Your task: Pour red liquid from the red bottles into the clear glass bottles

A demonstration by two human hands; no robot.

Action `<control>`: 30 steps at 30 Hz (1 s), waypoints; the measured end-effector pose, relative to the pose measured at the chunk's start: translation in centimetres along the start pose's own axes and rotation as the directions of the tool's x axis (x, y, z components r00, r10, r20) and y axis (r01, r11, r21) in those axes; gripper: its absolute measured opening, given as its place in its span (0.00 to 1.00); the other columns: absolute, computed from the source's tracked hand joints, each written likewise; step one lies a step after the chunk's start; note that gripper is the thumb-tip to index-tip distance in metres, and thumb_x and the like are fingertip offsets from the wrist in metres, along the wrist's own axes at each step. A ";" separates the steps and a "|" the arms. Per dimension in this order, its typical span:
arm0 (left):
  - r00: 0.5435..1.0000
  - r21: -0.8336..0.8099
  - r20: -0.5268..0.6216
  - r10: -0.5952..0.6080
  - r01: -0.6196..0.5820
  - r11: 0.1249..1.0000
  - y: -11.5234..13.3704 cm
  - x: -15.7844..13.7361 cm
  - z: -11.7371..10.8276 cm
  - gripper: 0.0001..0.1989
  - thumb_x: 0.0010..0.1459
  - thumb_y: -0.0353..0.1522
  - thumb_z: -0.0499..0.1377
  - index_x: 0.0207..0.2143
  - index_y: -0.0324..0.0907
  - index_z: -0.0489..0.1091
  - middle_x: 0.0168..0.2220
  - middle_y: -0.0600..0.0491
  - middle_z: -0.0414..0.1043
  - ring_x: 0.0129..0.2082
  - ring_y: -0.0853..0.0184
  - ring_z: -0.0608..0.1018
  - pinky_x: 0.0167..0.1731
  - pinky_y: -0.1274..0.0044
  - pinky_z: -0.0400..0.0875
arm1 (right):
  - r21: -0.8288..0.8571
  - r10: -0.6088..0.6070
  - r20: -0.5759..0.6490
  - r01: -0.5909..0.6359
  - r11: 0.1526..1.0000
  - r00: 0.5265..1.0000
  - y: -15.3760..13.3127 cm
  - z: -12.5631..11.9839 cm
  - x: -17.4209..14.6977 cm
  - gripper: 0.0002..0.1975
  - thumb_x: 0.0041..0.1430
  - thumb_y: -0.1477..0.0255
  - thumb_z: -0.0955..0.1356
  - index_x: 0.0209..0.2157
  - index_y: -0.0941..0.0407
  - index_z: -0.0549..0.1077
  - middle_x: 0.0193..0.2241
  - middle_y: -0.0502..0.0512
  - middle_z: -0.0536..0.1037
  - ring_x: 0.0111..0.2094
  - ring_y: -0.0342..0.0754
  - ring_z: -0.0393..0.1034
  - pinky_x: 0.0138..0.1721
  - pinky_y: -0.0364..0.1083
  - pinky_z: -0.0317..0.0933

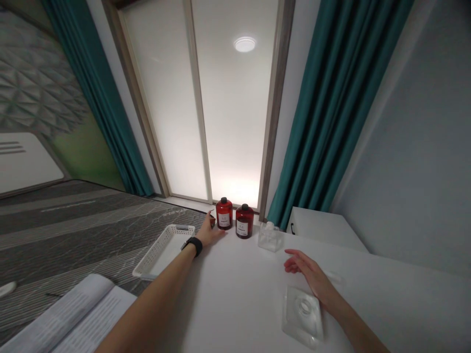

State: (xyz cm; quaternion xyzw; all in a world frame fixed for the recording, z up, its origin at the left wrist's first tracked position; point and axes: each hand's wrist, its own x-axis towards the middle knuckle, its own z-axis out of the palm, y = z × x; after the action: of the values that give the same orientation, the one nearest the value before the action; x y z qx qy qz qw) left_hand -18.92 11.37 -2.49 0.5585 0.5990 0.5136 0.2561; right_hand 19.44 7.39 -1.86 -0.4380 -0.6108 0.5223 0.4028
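My left hand (208, 232), with a black watch on its wrist, reaches to the far end of the white table. Its fingers and thumb are spread at the left side of a red bottle (224, 220) with a black cap and white label; whether they touch it I cannot tell. A second red bottle (244, 227) of the same kind stands just to the right. My right hand (301, 265) hovers open with loosely bent fingers, nothing in it. Beyond it stands a clear squarish bottle (270, 239). A clear plastic container (303, 310) with a round opening lies below my right hand.
A white perforated basket (154, 255) sits left of my left forearm on the grey striped bed (88, 225). An open book (86, 314) lies at the lower left. Behind the white table (228, 294) are a white cabinet (320, 228), sliding frosted doors and teal curtains.
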 end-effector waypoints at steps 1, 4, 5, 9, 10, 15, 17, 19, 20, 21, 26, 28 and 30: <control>0.999 0.023 -0.033 0.002 -0.001 1.000 0.4 -0.4 -0.2 0.49 0.37 0.32 0.73 0.60 0.38 0.54 0.48 0.40 0.70 0.54 0.45 0.72 0.56 0.54 0.62 | 0.002 -0.002 0.002 0.002 1.000 1.000 0.0 0.0 0.0 0.28 0.54 0.46 0.66 0.44 0.55 0.74 0.31 0.57 0.80 0.34 0.55 0.75 0.41 0.54 0.66; 0.990 0.089 -0.135 0.040 -0.028 0.996 2.2 -2.1 -0.6 0.45 0.42 0.35 0.71 0.60 0.41 0.54 0.49 0.43 0.67 0.54 0.47 0.71 0.55 0.56 0.64 | 0.018 -0.004 0.000 0.004 1.000 1.000 0.0 0.1 0.0 0.28 0.54 0.47 0.66 0.44 0.56 0.74 0.30 0.56 0.79 0.34 0.54 0.75 0.41 0.54 0.65; 0.985 0.101 -0.163 0.062 -0.046 0.994 3.0 -2.8 -0.6 0.41 0.46 0.37 0.69 0.59 0.42 0.54 0.49 0.44 0.66 0.53 0.49 0.70 0.54 0.58 0.64 | 0.026 -0.003 0.001 0.003 1.000 1.000 -0.1 0.1 0.0 0.28 0.54 0.47 0.67 0.44 0.56 0.74 0.30 0.56 0.79 0.33 0.54 0.74 0.41 0.54 0.65; 0.976 0.094 -0.151 0.156 -0.143 0.985 6.6 -5.9 0.8 0.18 0.61 0.37 0.56 0.52 0.42 0.62 0.43 0.48 0.69 0.45 0.58 0.73 0.48 0.64 0.69 | 0.051 -0.014 -0.003 0.014 0.999 1.000 -1.0 -0.1 -0.1 0.27 0.55 0.48 0.67 0.45 0.56 0.74 0.31 0.56 0.79 0.34 0.54 0.75 0.41 0.53 0.66; 0.978 0.080 -0.110 0.176 -0.168 0.983 7.6 -6.7 1.5 0.14 0.62 0.37 0.55 0.48 0.43 0.65 0.41 0.49 0.70 0.43 0.59 0.74 0.46 0.66 0.69 | 0.055 -0.022 -0.005 0.022 0.998 1.000 -1.3 -0.2 -0.1 0.27 0.55 0.48 0.67 0.45 0.55 0.74 0.31 0.56 0.79 0.34 0.53 0.75 0.41 0.53 0.66; 0.957 -0.038 0.145 0.252 -0.249 0.968 12.2 -10.1 5.5 0.11 0.63 0.40 0.55 0.42 0.43 0.70 0.40 0.50 0.73 0.40 0.61 0.75 0.42 0.71 0.70 | 0.056 -0.073 -0.027 0.074 0.996 0.997 -3.1 -1.4 -0.9 0.27 0.58 0.48 0.64 0.47 0.55 0.72 0.33 0.56 0.79 0.36 0.53 0.75 0.40 0.51 0.66; 0.912 -0.110 0.300 0.280 -0.259 0.960 13.3 -11.1 7.0 0.14 0.64 0.41 0.54 0.46 0.43 0.69 0.41 0.49 0.73 0.41 0.61 0.75 0.43 0.70 0.70 | 0.036 -0.079 -0.036 0.080 0.996 0.996 -3.6 -2.2 -1.8 0.26 0.59 0.49 0.64 0.47 0.55 0.72 0.33 0.56 0.79 0.35 0.52 0.75 0.39 0.51 0.66; 0.839 -0.167 0.431 0.333 -0.289 0.943 13.6 -11.8 8.4 0.18 0.63 0.42 0.56 0.52 0.43 0.65 0.45 0.47 0.72 0.45 0.59 0.74 0.46 0.68 0.69 | 0.005 -0.074 -0.051 0.075 0.997 0.996 -3.8 -3.1 -3.1 0.25 0.59 0.49 0.65 0.46 0.55 0.73 0.32 0.56 0.79 0.33 0.51 0.74 0.37 0.50 0.65; 0.802 -0.191 0.477 0.359 -0.305 0.933 13.5 -12.1 9.0 0.22 0.61 0.42 0.58 0.55 0.43 0.63 0.48 0.46 0.70 0.48 0.58 0.73 0.48 0.67 0.68 | -0.011 -0.070 -0.064 0.070 0.998 0.995 -3.7 -3.7 -3.8 0.25 0.59 0.50 0.65 0.46 0.55 0.74 0.32 0.55 0.79 0.31 0.50 0.73 0.36 0.50 0.65; 0.769 -0.213 0.514 0.379 -0.313 0.925 13.2 -12.4 9.6 0.28 0.59 0.43 0.60 0.58 0.43 0.60 0.51 0.44 0.68 0.51 0.56 0.72 0.50 0.65 0.67 | -0.026 -0.066 -0.080 0.064 0.998 0.995 -3.6 -4.2 -4.4 0.24 0.59 0.51 0.65 0.46 0.55 0.74 0.31 0.54 0.79 0.30 0.49 0.72 0.34 0.49 0.64; 0.707 -0.258 0.620 0.340 -0.226 0.940 10.9 -14.2 11.5 0.49 0.47 0.45 0.70 0.64 0.42 0.50 0.61 0.40 0.58 0.60 0.49 0.64 0.61 0.57 0.56 | -0.079 -0.039 -0.158 0.027 0.997 0.987 -1.7 -6.6 -7.0 0.23 0.58 0.52 0.65 0.45 0.55 0.73 0.28 0.52 0.75 0.24 0.45 0.65 0.27 0.46 0.59; 0.704 -0.208 0.645 0.297 -0.212 0.955 10.6 -14.8 11.6 0.51 0.44 0.41 0.72 0.65 0.43 0.50 0.61 0.40 0.59 0.60 0.49 0.64 0.61 0.56 0.56 | -0.100 -0.029 -0.186 0.010 0.995 0.982 -0.7 -7.1 -7.6 0.23 0.57 0.53 0.64 0.45 0.55 0.72 0.25 0.50 0.73 0.22 0.44 0.63 0.24 0.45 0.57; 0.707 -0.137 0.657 0.262 -0.230 0.963 10.6 -15.3 11.6 0.46 0.44 0.35 0.72 0.63 0.45 0.54 0.58 0.42 0.63 0.57 0.51 0.67 0.61 0.57 0.57 | -0.128 -0.025 -0.198 -0.001 0.992 0.980 0.2 -7.3 -8.0 0.21 0.57 0.54 0.64 0.44 0.54 0.72 0.23 0.48 0.71 0.21 0.44 0.62 0.23 0.44 0.56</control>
State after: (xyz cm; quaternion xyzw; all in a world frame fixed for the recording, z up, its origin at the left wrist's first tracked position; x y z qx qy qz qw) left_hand -0.68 -0.66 -0.93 0.7743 0.3752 0.3213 0.3956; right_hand 28.67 1.86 -1.39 -0.5092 -0.6022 0.4333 0.4363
